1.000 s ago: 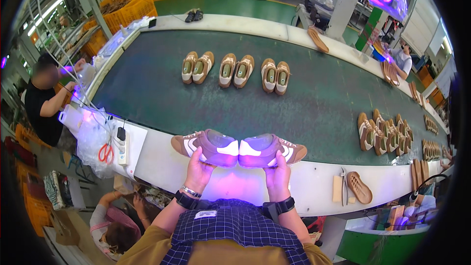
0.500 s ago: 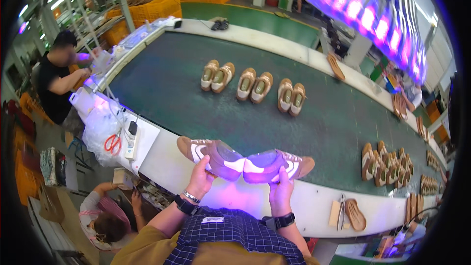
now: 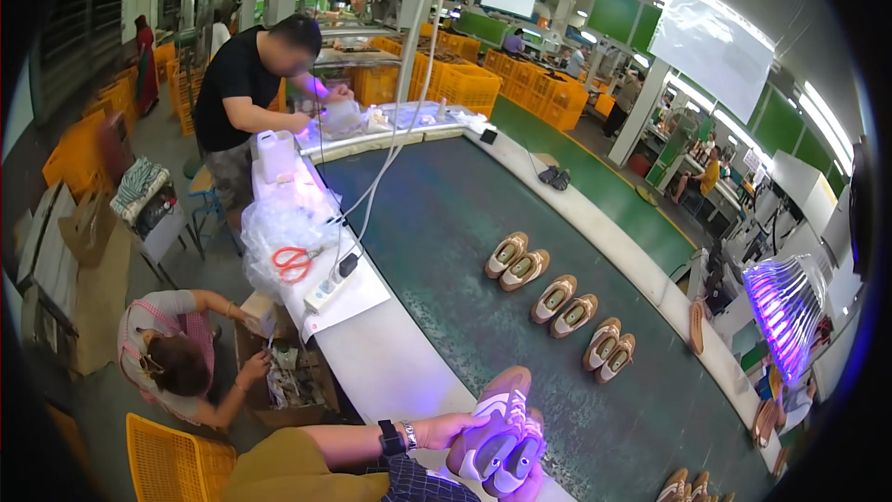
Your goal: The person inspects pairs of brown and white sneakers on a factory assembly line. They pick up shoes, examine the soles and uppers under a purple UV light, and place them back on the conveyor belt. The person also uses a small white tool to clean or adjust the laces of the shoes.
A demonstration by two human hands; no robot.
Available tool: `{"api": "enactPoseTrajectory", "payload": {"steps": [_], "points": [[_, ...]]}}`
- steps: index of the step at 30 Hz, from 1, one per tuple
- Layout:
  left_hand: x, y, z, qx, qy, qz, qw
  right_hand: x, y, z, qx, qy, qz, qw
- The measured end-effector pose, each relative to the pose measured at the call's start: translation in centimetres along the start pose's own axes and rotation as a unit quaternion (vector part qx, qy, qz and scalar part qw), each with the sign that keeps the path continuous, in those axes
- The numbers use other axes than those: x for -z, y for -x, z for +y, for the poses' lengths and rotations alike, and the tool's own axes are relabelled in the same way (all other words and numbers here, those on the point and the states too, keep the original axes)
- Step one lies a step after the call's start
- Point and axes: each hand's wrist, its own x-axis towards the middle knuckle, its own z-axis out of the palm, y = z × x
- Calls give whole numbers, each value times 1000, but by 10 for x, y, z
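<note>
A pair of brown and white sneakers is held up side by side in front of me, over the near white edge of the work table, toes pointing away and purple light on them. My left hand (image 3: 448, 429) is closed on the left sneaker (image 3: 494, 409). At the lower edge my right hand (image 3: 528, 485) grips the right sneaker (image 3: 522, 451); most of its fingers are hidden. Beyond them, three similar pairs stand in a row on the dark green table top: a far pair (image 3: 517, 261), a middle pair (image 3: 564, 306) and a near pair (image 3: 609, 350).
A purple-lit lamp (image 3: 785, 316) hangs at the right. Red-handled scissors (image 3: 294, 264), a plastic bag (image 3: 269, 228) and a power strip (image 3: 331, 284) lie at the left. One person (image 3: 246, 93) works at the far left corner; another (image 3: 177, 358) bends over a carton (image 3: 311, 400).
The view has swung left. Held heel to heel with toes outward before, the sneakers are now side by side with toes pointing away. Both hands have kept their hold.
</note>
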Motion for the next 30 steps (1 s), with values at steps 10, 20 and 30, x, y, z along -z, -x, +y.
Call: {"api": "enactPoseTrajectory", "payload": {"steps": [10, 20, 30], "points": [[45, 15, -18, 62, 60, 24, 996, 33, -5, 46, -7, -32, 41, 999], [-1, 18, 27, 101, -579, 210, 781, 59, -3, 69, -15, 89, 308, 947], [5, -13, -20, 23, -714, 216, 665, 69, -24, 78, 54, 429, 174, 885]]}}
